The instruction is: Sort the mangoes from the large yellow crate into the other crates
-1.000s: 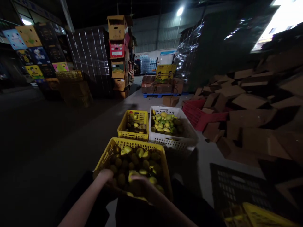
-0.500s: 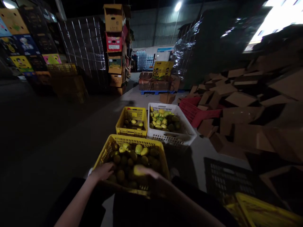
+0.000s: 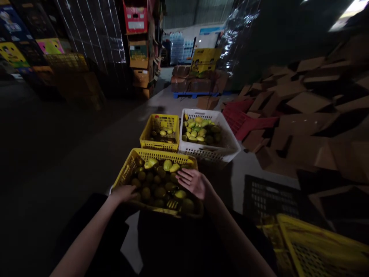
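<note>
- Dim storage hall, head view: gray floor (image 3: pixel 236 182); stacked cartons stand behind, and a cardboard heap (image 3: pixel 309 134) lies at right beside a red crate (image 3: pixel 235 119).
- Markings: red carton (image 3: pixel 136 17) bears a white label (image 3: pixel 136 25); carton below it (image 3: pixel 138 52) shows a green printed panel; yellow carton (image 3: pixel 205 61) above the blue pallet (image 3: pixel 196 95) carries dark graphics. Lettering on these is too small and dim to read.
- Front yellow crate (image 3: pixel 122 171): contains yellow-green fruit (image 3: pixel 167 165).
- Small yellow crate (image 3: pixel 158 145): behind the front crate; a few fruits inside.
- White crate (image 3: pixel 230 152): right of the small crate; many fruits inside.
- Left hand (image 3: pixel 123 193): at the front crate's left side, fingers over the fruit; grip cannot be determined.
- Right hand (image 3: pixel 193 184): above the front crate's right side, palm exposed, fingers extended and slightly apart.
</note>
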Available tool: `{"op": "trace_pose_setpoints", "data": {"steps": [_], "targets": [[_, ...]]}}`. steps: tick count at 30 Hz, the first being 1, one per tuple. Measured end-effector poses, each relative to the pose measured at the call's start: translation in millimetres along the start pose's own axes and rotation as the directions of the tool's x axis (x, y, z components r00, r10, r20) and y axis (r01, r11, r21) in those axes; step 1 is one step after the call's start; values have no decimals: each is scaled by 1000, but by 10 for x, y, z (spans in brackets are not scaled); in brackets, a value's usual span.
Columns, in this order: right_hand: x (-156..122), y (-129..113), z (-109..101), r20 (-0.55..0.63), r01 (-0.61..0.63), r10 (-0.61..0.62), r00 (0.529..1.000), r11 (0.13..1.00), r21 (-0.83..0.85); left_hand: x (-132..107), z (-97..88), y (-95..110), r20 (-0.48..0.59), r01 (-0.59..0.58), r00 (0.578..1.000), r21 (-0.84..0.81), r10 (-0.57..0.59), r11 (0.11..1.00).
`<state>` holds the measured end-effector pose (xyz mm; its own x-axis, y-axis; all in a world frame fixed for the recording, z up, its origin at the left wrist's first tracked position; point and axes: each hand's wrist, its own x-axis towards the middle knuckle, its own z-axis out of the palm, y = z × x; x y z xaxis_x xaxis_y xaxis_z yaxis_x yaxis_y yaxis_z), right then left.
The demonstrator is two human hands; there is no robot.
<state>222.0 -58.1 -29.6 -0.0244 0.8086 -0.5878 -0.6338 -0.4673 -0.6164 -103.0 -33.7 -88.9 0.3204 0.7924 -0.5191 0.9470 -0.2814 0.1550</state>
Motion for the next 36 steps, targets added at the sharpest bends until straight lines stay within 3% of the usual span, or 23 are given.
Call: {"op": "trace_pose_setpoints", "data": {"steps": [4, 8, 15, 22, 27, 31, 36], "targets": [[-90, -52, 97, -46, 30, -30, 998, 999, 13, 37, 20, 79, 98, 35, 994, 58, -41, 998], [-140, -125, 82, -109, 57, -50, 993, 997, 58, 138, 162, 158, 171, 64, 982, 79, -77, 995], [-199, -103, 102, -85, -44, 49, 995, 997, 65, 556, 424, 449, 301, -23, 953, 10, 19, 1000], [-93, -155, 109, -20, -42, 44, 999, 993, 113, 1262, 673, 784, 194, 14, 981, -71, 0, 997], [-13, -217, 5, 31, 29, -34, 999, 987, 158, 1427, 869, 935, 147, 71, 988, -131, -51, 989], [-37, -240, -25, 44, 85, -93, 995, 982, 167, 1431, 763, 917, 116, 167, 983, -231, -143, 959], [-99, -171, 105, 56, 36, -42, 998, 995, 97, 1284, 257, 822, 79, 177, 984, -468, -158, 866]]}}
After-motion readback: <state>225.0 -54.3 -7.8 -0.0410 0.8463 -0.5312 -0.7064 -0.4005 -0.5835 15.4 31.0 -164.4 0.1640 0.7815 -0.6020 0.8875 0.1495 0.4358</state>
